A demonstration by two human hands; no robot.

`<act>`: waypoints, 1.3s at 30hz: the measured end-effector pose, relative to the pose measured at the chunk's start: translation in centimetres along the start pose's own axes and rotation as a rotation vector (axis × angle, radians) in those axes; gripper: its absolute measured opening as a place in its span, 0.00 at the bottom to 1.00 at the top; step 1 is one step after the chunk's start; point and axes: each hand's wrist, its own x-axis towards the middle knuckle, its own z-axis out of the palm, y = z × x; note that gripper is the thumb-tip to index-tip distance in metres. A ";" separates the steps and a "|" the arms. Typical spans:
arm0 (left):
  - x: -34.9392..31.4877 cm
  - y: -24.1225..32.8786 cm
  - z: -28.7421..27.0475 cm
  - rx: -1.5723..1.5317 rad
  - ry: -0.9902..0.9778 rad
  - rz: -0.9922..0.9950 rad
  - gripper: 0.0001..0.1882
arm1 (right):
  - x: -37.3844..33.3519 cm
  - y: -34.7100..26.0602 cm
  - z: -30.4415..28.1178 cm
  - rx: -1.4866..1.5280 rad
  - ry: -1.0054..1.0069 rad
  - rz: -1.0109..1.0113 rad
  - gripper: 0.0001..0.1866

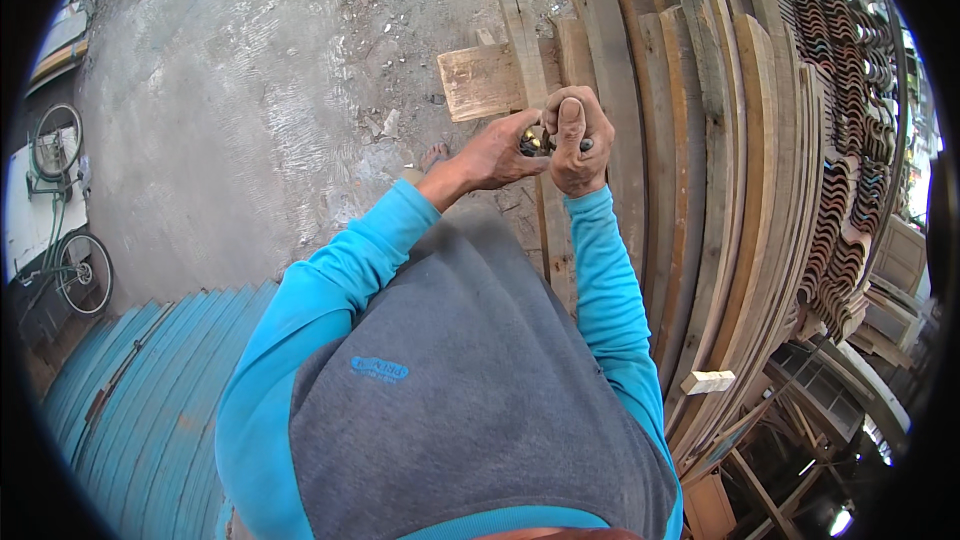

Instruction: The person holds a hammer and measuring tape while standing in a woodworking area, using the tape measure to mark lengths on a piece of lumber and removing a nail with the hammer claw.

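Observation:
My left hand [494, 152] curls its fingers and thumb around a small dark and brass-coloured metal piece [532, 141]; its kind is too small to tell. Pressed close beside it, my right hand [580, 140] is closed in a fist with the thumb on top. A dark rounded end [586, 144] shows next to that thumb, and the rest of what the fist grips is hidden. Both hands are in front of my body, above the left edge of some stacked timber. Under them, a short pale board [482, 82] sticks out to the left.
Long wooden planks [690, 170] are stacked to my right, with a small wood block [707, 382] on them. Beyond lie piled roof tiles [845, 150]. Blue corrugated sheets [165, 380] lie at the lower left, and a bicycle [80, 270] stands at the far left. The concrete ground [220, 140] has scattered rubble.

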 end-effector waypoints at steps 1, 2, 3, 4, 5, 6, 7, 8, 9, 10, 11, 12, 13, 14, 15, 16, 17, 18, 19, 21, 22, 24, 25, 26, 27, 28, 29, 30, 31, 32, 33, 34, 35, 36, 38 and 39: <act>0.1 0.4 0.2 -0.025 0.011 0.029 0.20 | 0.1 0.2 0.1 -0.010 0.010 -0.020 0.19; 0.4 0.4 0.3 -0.036 0.016 0.020 0.20 | 0.3 -0.2 0.5 -0.024 0.003 -0.007 0.20; 0.8 0.4 0.4 -0.002 -0.031 0.013 0.20 | 0.4 -0.4 0.6 -0.027 -0.008 0.003 0.20; 1.0 0.3 0.7 0.031 -0.079 0.007 0.21 | 0.3 -0.6 0.6 -0.043 -0.003 0.007 0.20; 1.1 0.2 0.9 0.027 -0.075 0.000 0.21 | 0.3 -0.6 0.7 -0.054 0.005 0.008 0.20; 1.1 0.1 1.1 0.020 -0.054 0.016 0.21 | 0.3 -0.5 0.8 -0.048 0.015 0.001 0.21; 1.1 -0.1 1.3 0.014 -0.033 0.032 0.22 | 0.3 -0.3 0.8 -0.046 0.008 0.008 0.21; 1.4 -0.6 1.6 0.014 -0.031 0.030 0.22 | 0.4 -0.1 0.7 -0.035 0.020 0.001 0.21; 1.7 -1.3 1.9 0.031 -0.004 0.083 0.22 | 0.6 0.0 0.7 -0.023 0.031 -0.006 0.22; 2.0 -2.0 2.1 0.047 0.022 0.136 0.23 | 1.7 0.4 0.9 -0.022 0.029 -0.005 0.22; 2.5 -2.3 2.2 0.037 0.004 0.125 0.23 | 3.2 0.9 1.0 -0.039 0.051 0.036 0.23; 3.5 -2.6 2.0 0.111 0.032 0.101 0.24 | 4.6 1.5 1.0 -0.063 0.078 0.076 0.24; 4.8 -2.4 1.6 0.195 0.071 0.093 0.24 | 6.6 2.5 1.1 -0.123 0.050 0.147 0.24; 5.6 -1.3 0.8 0.195 0.044 0.106 0.24 | 8.3 3.5 1.0 -0.181 0.034 0.221 0.25; 6.2 0.2 -0.6 0.118 -0.058 -0.101 0.24 | 9.3 4.6 1.1 -0.183 0.052 0.219 0.25; 7.2 1.1 -1.6 0.046 -0.148 -0.303 0.23 | 10.3 5.7 1.3 -0.167 0.053 0.269 0.25; 7.7 0.8 -1.7 0.050 -0.143 -0.300 0.23 | 11.0 5.8 1.6 -0.149 0.041 0.326 0.25; 8.2 0.4 -1.6 0.026 -0.138 -0.341 0.24 | 11.8 5.8 1.5 -0.146 0.039 0.319 0.25; 8.8 0.1 -1.6 0.002 -0.131 -0.383 0.25 | 12.8 5.8 1.2 -0.063 0.065 0.480 0.24; 9.5 0.0 -1.6 -0.019 -0.129 -0.374 0.27 | 13.1 5.7 1.0 0.027 0.082 0.645 0.23; 9.4 -0.1 -1.5 0.009 -0.148 -0.401 0.27 | 12.9 5.6 0.8 0.053 0.069 0.654 0.22; 8.9 -0.2 -1.6 0.074 -0.119 -0.377 0.29 | 12.5 4.3 -0.2 0.111 0.049 0.630 0.22; 8.2 0.0 -1.8 0.072 -0.107 -0.378 0.29 | 11.9 3.1 -0.9 0.140 0.105 0.546 0.22; 7.1 0.8 -2.1 -0.050 -0.048 -0.393 0.29 | 10.9 1.9 -1.8 0.169 0.164 0.468 0.23; 6.1 1.1 -2.4 -0.177 0.011 -0.411 0.29 | 10.2 -0.3 -2.8 0.177 0.211 0.359 0.24; 5.3 1.0 -3.0 -0.130 0.029 -0.418 0.29 | 9.5 -2.1 -3.9 0.182 0.291 0.213 0.25; 4.1 0.5 -2.9 -0.135 0.008 -0.426 0.29 | 9.1 -3.9 -5.0 0.197 0.344 0.143 0.24; 3.1 -0.1 -2.9 -0.125 -0.008 -0.432 0.28 | 8.8 -5.9 -6.2 0.208 0.404 0.062 0.24; 2.9 -0.6 -3.0 -0.103 -0.029 -0.420 0.27 | 8.0 -7.8 -7.4 0.235 0.432 0.092 0.24; 2.2 0.1 -2.4 -0.101 -0.024 -0.425 0.26 | 6.6 -8.7 -8.5 0.188 0.436 0.110 0.23; 1.8 -1.2 -1.9 -0.057 -0.053 -0.392 0.24 | 5.9 -9.3 -9.6 0.118 0.443 0.089 0.23; 1.1 -1.0 -1.2 -0.098 -0.069 -0.458 0.22 | 4.5 -9.4 -9.8 0.071 0.445 0.108 0.22; 0.0 -2.1 -0.3 -0.121 -0.038 -0.413 0.22 | 3.4 -8.2 -10.1 0.000 0.415 0.058 0.20; -0.4 -2.7 0.0 -0.109 -0.093 -0.495 0.21 | 2.2 -8.6 -9.9 -0.090 0.439 0.085 0.20; -1.3 -2.7 1.1 -0.127 -0.159 -0.549 0.22 | -0.3 -8.0 -10.1 -0.147 0.416 0.271 0.20; -1.8 -3.7 1.9 -0.114 -0.215 -0.578 0.23 | -1.9 -7.6 -10.2 -0.115 0.466 0.305 0.21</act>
